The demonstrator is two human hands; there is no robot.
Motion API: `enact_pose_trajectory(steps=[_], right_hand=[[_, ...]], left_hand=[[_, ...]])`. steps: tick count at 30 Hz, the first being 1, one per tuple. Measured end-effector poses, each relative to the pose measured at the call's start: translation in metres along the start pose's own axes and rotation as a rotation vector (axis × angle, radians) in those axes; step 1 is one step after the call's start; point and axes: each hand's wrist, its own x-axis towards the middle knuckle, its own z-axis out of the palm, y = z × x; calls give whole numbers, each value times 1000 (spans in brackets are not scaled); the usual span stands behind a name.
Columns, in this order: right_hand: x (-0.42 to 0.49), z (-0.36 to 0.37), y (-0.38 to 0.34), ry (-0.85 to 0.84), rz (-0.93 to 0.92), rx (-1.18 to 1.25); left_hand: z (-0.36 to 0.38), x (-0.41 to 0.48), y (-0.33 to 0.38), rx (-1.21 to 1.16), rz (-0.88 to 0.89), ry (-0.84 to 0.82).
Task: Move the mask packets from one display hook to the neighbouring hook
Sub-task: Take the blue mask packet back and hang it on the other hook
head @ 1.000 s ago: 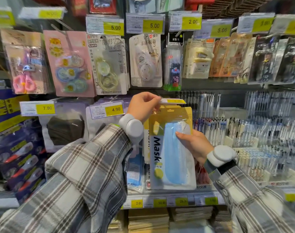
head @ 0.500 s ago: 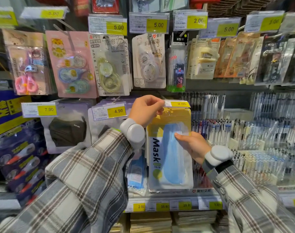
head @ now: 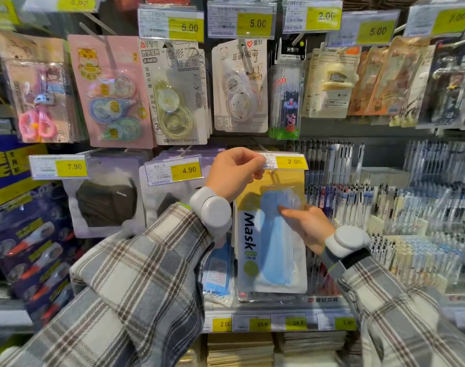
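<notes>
Left hand (head: pixel 232 170) pinches the 2.00 price tag (head: pixel 284 161) above the mask packet (head: pixel 271 234); right hand (head: pixel 305 226) grips the packet's right edge

The hook behind the 2.00 price tag (head: pixel 289 162) is hidden by the left hand (head: pixel 232 170), the mask packet (head: pixel 271 234) is partly covered by both hands, and the small print on the tags is blurred.
</notes>
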Motion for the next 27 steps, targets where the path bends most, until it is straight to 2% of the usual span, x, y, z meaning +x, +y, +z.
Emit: enact_pose_trajectory(steps=[7,20,27], right_hand=[[15,2,6,59,-9,-21],[7,-12,3,213,-56,-250],[-23,-13,-14,371,-145,-166]], left_hand=[[0,-2,-7,-23,-18,-11],[-4,-11,-18,-21,-85,-33],[-20,-34,-30,-3,-131,-38]])
